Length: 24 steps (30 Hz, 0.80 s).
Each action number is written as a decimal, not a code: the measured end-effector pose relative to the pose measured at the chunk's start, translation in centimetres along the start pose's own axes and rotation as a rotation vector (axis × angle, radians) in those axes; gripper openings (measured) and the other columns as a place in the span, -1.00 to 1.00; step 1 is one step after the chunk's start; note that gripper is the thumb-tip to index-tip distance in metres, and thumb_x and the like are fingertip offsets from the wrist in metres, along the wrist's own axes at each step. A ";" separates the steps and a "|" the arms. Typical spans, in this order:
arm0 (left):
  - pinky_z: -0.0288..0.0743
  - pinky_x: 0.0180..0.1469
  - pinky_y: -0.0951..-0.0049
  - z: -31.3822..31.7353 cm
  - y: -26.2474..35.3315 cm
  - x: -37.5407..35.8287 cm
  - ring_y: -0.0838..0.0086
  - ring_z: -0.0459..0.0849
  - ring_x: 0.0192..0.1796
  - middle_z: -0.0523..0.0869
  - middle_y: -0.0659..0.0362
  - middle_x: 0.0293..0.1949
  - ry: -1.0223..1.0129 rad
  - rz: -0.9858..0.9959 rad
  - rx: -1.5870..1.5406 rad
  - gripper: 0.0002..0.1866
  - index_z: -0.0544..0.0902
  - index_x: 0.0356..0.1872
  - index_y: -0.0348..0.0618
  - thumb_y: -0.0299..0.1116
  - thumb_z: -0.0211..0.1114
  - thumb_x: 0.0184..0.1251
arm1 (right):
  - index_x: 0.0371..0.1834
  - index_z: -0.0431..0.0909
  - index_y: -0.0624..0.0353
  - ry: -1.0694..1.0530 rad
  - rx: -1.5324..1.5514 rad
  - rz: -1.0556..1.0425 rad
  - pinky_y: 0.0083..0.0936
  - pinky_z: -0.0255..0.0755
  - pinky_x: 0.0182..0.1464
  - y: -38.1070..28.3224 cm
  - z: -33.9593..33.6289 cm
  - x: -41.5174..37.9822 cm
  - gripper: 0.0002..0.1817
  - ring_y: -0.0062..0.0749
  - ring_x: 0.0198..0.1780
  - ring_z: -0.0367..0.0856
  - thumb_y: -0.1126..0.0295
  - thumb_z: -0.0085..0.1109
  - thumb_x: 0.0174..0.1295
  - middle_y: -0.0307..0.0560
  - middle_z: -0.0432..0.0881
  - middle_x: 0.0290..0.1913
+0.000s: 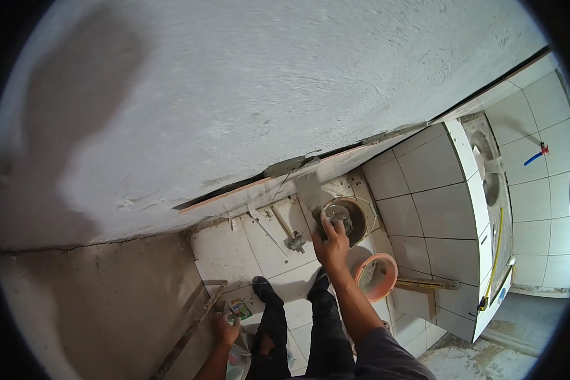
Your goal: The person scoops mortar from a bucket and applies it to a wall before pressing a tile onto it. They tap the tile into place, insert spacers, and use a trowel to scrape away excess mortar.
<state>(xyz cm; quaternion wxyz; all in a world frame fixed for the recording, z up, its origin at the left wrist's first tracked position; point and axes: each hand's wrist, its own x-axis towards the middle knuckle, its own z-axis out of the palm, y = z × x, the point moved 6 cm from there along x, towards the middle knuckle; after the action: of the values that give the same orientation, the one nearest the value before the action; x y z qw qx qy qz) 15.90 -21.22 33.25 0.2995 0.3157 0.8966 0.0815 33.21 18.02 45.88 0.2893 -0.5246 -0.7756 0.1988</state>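
My right hand (334, 248) is closed around the handle of a trowel. Its flat grey blade (308, 192) reaches up to the tile edge under the white wall, close to a patch of wet mortar (285, 166) in the dark gap. Just beyond this hand is a bucket (356, 217) with mortar or murky water inside. Low on the left, my left hand (224, 330) has its fingers curled beside a long worn strip (193, 329); what lies between them, if anything, cannot be made out.
A club hammer (292, 239) lies on the tiled floor (225, 253). Near my right forearm stands an orange tub (392, 278). Farther right, a yellow tape measure (483, 303) hangs over a tiled counter (440, 190) with a sink (493, 180). A small green packet (240, 309) sits by my feet.
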 end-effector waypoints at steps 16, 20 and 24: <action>0.32 0.04 0.14 7.7 7.6 0.4 0.09 0.49 -0.05 0.56 -0.01 -0.19 -0.180 -0.025 0.142 -0.64 0.62 -0.27 -0.23 -0.23 0.42 -0.08 | -0.16 0.56 0.25 -0.827 -0.087 0.855 -0.33 0.55 -0.48 43.5 10.4 -10.2 -0.63 -0.22 -0.48 0.67 0.15 0.06 0.17 0.12 0.64 -0.45; 0.34 -0.03 0.14 10.5 9.8 0.5 0.09 0.51 -0.10 0.59 -0.01 -0.25 -0.205 0.028 0.202 -0.66 0.63 -0.30 -0.23 -0.23 0.40 -0.08 | -0.30 0.64 0.25 -0.854 -0.350 0.561 -0.20 0.49 -0.03 47.7 14.6 -6.6 -0.64 0.03 -0.12 0.62 0.17 0.09 0.03 0.25 0.63 -0.26; 0.33 -0.04 0.14 13.1 9.3 0.6 0.09 0.52 -0.11 0.60 0.00 -0.26 -0.185 0.011 0.190 -0.66 0.63 -0.32 -0.22 -0.23 0.41 -0.10 | -0.24 0.64 0.23 -1.112 -0.441 0.441 -0.24 0.50 -0.03 47.3 19.9 -4.3 -0.65 -0.02 -0.11 0.63 0.20 0.09 0.05 0.19 0.64 -0.21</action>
<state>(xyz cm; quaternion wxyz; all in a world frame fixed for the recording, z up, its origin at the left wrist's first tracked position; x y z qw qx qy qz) 28.07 -14.14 25.47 0.3490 0.3537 0.8672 -0.0317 54.43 31.42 0.91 -0.3190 -0.5379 -0.7063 0.3319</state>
